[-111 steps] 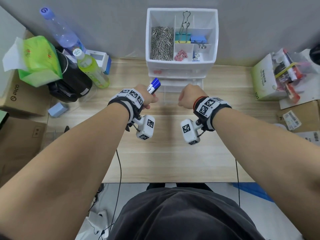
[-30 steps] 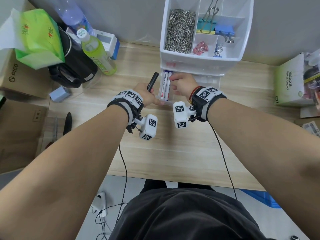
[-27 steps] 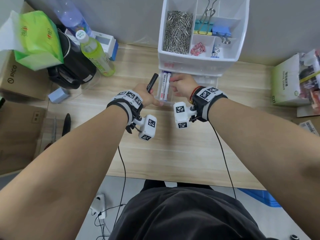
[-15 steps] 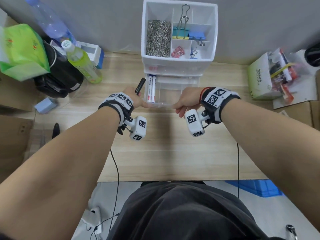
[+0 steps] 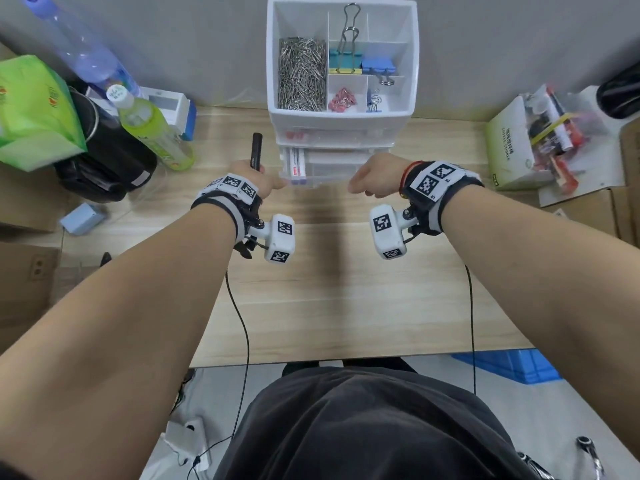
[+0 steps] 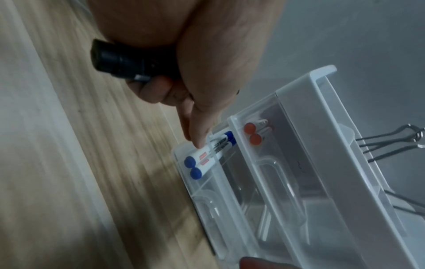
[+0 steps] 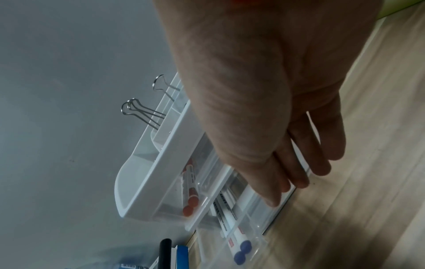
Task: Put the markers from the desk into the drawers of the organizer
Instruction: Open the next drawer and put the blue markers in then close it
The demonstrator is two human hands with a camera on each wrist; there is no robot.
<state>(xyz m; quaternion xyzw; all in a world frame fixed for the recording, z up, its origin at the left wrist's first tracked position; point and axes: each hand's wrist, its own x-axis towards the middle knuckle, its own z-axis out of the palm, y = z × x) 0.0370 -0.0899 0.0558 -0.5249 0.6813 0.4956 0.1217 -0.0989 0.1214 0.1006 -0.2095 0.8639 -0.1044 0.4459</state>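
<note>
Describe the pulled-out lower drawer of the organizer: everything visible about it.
The lower drawer is clear, glossy plastic, pulled partly out of the white organizer just above the wooden desk. Two white markers with blue caps lie side by side along its left end; the rest looks empty. The left hand, gripping a black marker, touches its left corner; the right hand rests straight fingers on its front.
</note>
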